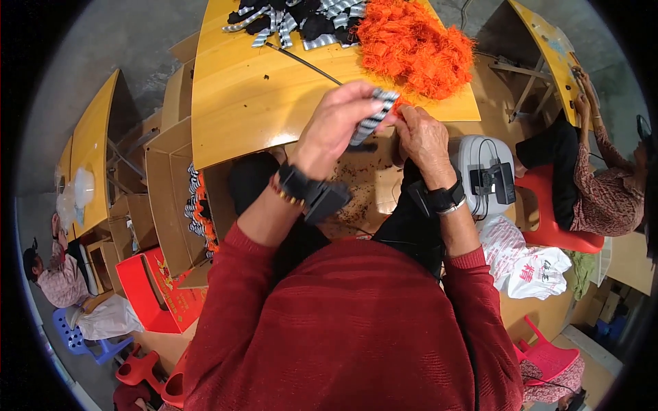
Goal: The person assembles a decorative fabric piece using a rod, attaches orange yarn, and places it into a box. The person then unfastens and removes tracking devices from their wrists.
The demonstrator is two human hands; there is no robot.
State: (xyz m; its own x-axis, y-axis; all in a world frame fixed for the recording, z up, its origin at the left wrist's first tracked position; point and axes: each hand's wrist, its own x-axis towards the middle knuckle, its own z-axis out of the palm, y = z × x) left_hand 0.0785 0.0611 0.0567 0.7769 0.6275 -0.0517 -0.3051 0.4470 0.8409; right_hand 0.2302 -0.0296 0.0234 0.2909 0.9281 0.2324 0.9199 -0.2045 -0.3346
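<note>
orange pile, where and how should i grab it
Probably by the loose strands along the near edge of the orange pile, pinched from the person's side with the right hand: that ragged edge faces the person, while striped pieces crowd its left side.

A fabric strip (373, 122) hangs over the near edge of the table (240, 103); strip pile (315, 24) lies on its far part, fringe heap (415, 51) toward its right, open carton (168, 198) at its left.
</note>
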